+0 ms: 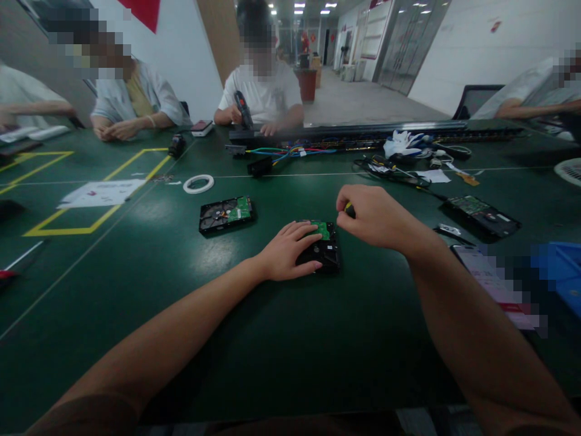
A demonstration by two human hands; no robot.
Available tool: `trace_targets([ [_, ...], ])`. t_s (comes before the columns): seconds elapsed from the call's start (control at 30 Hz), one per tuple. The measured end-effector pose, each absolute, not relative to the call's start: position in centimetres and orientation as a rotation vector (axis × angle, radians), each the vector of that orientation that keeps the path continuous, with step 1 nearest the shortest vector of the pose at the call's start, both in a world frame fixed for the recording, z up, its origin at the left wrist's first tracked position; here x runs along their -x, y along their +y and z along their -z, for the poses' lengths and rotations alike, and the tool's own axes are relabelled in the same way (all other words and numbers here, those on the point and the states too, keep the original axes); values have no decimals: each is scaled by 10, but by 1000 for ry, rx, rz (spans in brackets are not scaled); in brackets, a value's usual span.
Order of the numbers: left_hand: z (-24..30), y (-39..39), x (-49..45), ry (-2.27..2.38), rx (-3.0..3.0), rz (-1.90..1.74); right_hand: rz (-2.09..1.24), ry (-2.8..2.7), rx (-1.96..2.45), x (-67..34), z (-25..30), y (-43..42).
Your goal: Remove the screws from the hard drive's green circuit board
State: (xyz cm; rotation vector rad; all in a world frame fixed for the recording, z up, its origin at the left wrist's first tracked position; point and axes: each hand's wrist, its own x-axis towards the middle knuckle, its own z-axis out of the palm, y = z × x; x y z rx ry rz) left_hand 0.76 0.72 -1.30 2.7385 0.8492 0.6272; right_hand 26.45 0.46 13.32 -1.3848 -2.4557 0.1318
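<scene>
A hard drive (330, 255) lies on the green table in front of me, its green circuit board facing up. My left hand (290, 251) rests flat across it with the fingers spread, covering much of its left side. Just beyond the drive's right edge, my right hand (370, 212) is closed around what looks like a screwdriver (349, 209). Only a bit of its yellow-and-black handle shows; the hand hides the rest. To the left of my left hand sits a second hard drive (226, 215), board side up.
Another hard drive (481, 215) lies at right, near a phone (494, 278) and a blue bin (560, 272). A white tape ring (198, 184), cables (290, 152) and gloves (403, 145) lie farther back. Across the table a person holds a power screwdriver (243, 109); others sit around.
</scene>
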Motion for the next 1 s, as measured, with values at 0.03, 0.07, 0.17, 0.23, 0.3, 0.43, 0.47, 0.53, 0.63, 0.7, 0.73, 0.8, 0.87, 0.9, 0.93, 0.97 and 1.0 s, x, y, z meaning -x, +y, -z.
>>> trace_targets([
  [0.03,13,7,-7,851,-2736,-626,-137,-2452,1390,-264,-133,4],
  [0.07,13,7,-7,854,-2733,-626,-137,-2448,1395,-263,-134,4],
  [0.17,13,6,-7,858,-2735,-625,-96,-2416,1423,-261,-133,2],
  [0.23,13,6,-8,855,-2741,-619,-51,-2384,1452,-259,-133,2],
  [0.3,13,6,-8,851,-2743,-614,-24,-2360,1469,-257,-132,1],
  [0.43,12,6,-9,848,-2741,-613,-32,-2408,1464,-255,-133,1],
  [0.47,12,6,-9,849,-2738,-613,-29,-2423,1470,-255,-134,0],
  [0.53,12,7,-9,850,-2730,-615,-6,-2432,1500,-255,-135,-2],
  [0.63,12,7,-9,851,-2719,-622,20,-2425,1524,-254,-135,-5],
  [0.7,13,7,-8,854,-2716,-619,3,-2433,1503,-253,-135,-7],
  [0.73,13,7,-8,856,-2715,-618,-13,-2441,1490,-253,-135,-8],
  [0.8,14,7,-8,858,-2713,-617,-40,-2452,1483,-252,-135,-9],
  [0.87,14,7,-8,857,-2717,-618,-38,-2450,1503,-253,-137,-8],
  [0.9,14,7,-8,856,-2722,-618,-27,-2447,1521,-253,-138,-7],
  [0.93,14,7,-8,855,-2728,-615,-12,-2444,1542,-254,-139,-7],
  [0.97,14,7,-9,855,-2734,-611,4,-2444,1564,-255,-140,-6],
  [1.0,13,7,-9,856,-2739,-606,18,-2445,1584,-255,-140,-6],
])
